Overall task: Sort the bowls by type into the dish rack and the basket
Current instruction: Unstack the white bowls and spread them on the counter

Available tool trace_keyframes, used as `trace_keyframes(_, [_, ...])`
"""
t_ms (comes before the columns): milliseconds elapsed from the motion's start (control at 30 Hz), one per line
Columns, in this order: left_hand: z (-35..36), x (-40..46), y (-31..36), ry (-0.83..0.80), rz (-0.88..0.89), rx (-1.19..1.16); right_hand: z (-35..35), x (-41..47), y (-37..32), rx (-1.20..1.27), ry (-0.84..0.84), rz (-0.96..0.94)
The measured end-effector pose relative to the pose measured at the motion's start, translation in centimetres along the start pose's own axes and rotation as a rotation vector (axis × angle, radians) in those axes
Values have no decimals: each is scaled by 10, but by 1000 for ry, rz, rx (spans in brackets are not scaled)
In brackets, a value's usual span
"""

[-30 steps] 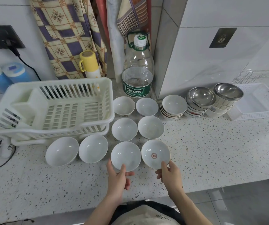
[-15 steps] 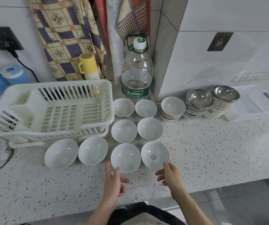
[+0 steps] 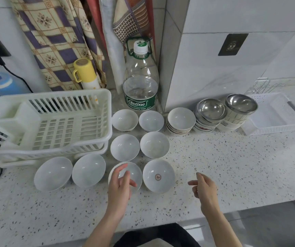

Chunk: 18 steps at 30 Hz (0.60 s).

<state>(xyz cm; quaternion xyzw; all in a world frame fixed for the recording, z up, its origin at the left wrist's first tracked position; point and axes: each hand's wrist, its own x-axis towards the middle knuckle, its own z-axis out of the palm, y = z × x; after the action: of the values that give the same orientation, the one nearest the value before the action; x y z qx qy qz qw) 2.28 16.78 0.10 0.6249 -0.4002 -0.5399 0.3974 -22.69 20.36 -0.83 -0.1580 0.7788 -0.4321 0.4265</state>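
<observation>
Right hand off marked bowl — left hand lifted.

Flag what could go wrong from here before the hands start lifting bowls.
The white bowls sit rim to rim, so lifting the one under the left hand may knock its neighbour, the marked bowl. The steel bowls top tilted stacks beside the basket and could slide. The front bowls lie near the counter edge.
</observation>
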Motion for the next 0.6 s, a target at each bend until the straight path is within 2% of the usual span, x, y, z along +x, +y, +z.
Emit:
trace_keyframes(167, [80,47,42,-78,28,32,-15,56,-43,-29,-69,-48])
trace_keyframes(367, [173,110,76,-134,-9,234,-22,117,-86,-115,-215,-81])
trace_keyframes(467, [201,132,82,-125,-92,290,-24,134,-92,-136,-263,-86])
trace_keyframes(600, [213,146,80,-91,-106,269,-23,145,-93,-142,-319,-68])
